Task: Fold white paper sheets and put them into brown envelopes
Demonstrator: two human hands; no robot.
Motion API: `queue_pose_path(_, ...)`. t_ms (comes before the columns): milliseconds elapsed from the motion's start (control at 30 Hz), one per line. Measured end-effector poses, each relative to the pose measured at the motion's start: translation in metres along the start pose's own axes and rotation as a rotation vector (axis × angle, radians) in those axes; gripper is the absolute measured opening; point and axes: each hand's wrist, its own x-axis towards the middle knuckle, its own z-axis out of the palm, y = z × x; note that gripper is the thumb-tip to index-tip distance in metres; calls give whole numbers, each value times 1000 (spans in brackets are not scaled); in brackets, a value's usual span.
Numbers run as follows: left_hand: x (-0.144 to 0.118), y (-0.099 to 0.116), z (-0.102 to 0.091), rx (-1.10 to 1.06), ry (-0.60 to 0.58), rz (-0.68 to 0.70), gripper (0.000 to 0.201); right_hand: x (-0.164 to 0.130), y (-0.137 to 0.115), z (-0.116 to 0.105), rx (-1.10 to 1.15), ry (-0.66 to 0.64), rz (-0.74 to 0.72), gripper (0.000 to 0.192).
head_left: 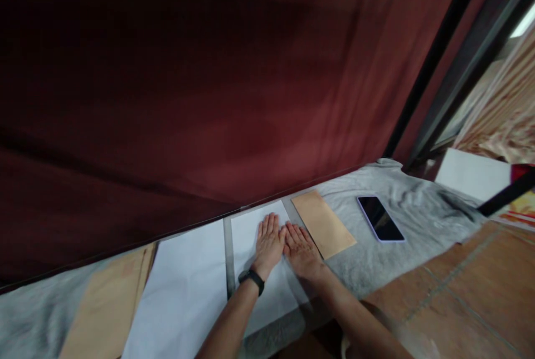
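Observation:
Both hands rest flat on a white sheet of paper [246, 236] that lies on a grey cloth. My left hand [268, 242], with a dark watch on its wrist, has its fingers stretched out over the sheet's middle. Beside it, my right hand [301, 247] lies palm down across the sheet's right side, fingers extended, the two hands touching or nearly so. Just right of my right hand is a brown envelope or sheet [324, 222]. Left of the hands, across a narrow grey gap, lies more white paper [184, 275].
A phone with a pale purple edge [380, 219] lies on the grey cloth [401, 192] at the right. Brown paper [108, 303] is at the far left. A dark red curtain [251, 97] hangs behind. Tiled floor [468, 286] and a white box [472, 175] are at right.

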Motion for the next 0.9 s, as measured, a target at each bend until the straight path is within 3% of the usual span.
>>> queue_pose_path(200, 17, -30, 10, 51, 30, -151, 58, 0, 1, -3, -1, 6, 30, 51)
queue_pose_path(433, -11, -51, 12, 79, 116, -251, 61, -1, -2, -1, -5, 44, 28, 51)
queue_pose_path(700, -73, -30, 5, 93, 44, -272, 55, 7, -6, -3, 35, 13, 26, 51)
queue_pose_path(900, -86, -13, 5, 86, 45, -266, 53, 23, -20, -15, 119, 13, 51, 48)
